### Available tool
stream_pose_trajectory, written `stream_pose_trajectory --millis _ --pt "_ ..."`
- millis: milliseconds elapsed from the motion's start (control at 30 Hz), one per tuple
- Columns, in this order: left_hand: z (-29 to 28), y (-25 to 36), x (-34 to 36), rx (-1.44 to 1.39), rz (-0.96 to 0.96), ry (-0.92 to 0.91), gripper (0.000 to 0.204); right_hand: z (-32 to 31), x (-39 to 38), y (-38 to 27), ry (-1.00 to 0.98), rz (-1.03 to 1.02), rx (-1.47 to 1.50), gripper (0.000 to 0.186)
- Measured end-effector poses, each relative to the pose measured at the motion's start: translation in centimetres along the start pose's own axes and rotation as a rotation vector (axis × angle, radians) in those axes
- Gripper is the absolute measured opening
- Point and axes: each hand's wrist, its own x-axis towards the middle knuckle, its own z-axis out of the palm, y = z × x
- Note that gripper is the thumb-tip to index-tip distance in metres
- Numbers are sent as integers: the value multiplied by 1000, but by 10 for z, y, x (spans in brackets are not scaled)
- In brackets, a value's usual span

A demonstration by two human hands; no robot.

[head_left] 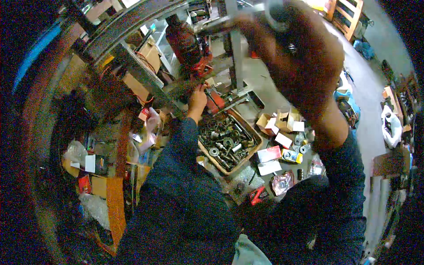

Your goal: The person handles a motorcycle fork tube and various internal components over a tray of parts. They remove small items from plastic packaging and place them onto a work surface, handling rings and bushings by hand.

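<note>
A red hydraulic jack (183, 42) stands in a grey steel press frame (236, 66). My left hand (198, 99) is at the jack's lower part, fingers closed around a small part I cannot make out. My right hand (296, 66) is raised high at the right, large and blurred near the camera, its fingers closed on a grey round metal bar (278, 17) at the top edge. Below my left hand, a tray (254, 154) holds several bearings, bolts and other greasy metal parts.
Open cardboard boxes (287, 121), bearings and bubble wrap lie on the floor right of the tray. Cartons, plastic bags and an orange board (115, 203) crowd the left. A wooden pallet (353, 13) stands at the back right; bagged items line the right side.
</note>
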Motion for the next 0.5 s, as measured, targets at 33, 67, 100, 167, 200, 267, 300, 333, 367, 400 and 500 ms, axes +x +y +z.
stream_pose_trajectory --millis 33,67,100,167,200,267,300,333,367,400,500 --pt "-4 0 1 -28 -19 0 23 -3 9 -5 -25 86 20 24" --pt "-8 0 1 -45 -34 -2 23 -4 7 1 -36 -21 -76 25" --pt "-9 4 3 -73 -43 -2 23 -7 -5 3 -147 -97 -159 23" --pt "-19 -2 -2 -86 -73 -13 23 1 -67 11 -600 -215 -86 21" --pt "-16 7 4 -117 -71 -12 23 0 -91 19 -617 -345 72 20" --pt "-7 27 11 -158 -113 -33 23 -2 -119 27 -460 -531 260 20" --pt "-2 37 6 -158 -189 -69 22 -7 -115 28 -572 -460 117 21" --pt "4 51 2 -163 -261 -105 21 -20 -95 27 -687 -386 -32 21" --pt "-10 33 2 -99 -182 -37 20 -22 -70 17 -761 -318 -139 22" --pt "-21 17 1 -38 -103 30 19 -12 -42 5 -330 -216 -105 22" --pt "-22 9 1 -57 -69 46 18 7 9 14 69 -4 122 23"
